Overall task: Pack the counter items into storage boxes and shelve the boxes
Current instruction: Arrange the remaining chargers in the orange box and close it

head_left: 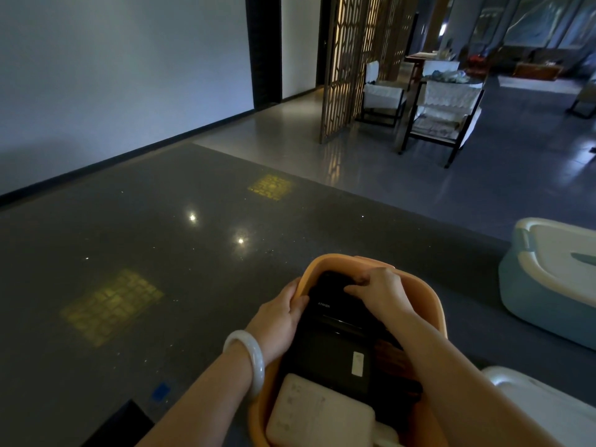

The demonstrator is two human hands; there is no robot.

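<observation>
An orange storage box stands on the dark stone counter right in front of me. Inside it lie black devices, one marked ANKER, and a white power bank at the near end. My left hand, with a pale bangle on the wrist, grips the box's left rim, thumb inside. My right hand reaches into the far end of the box with fingers curled onto the top black device.
A pale blue storage box with a white lid sits on the counter at the right. Another white lid shows at the lower right. Beyond the counter are white-cushioned chairs and a lattice screen.
</observation>
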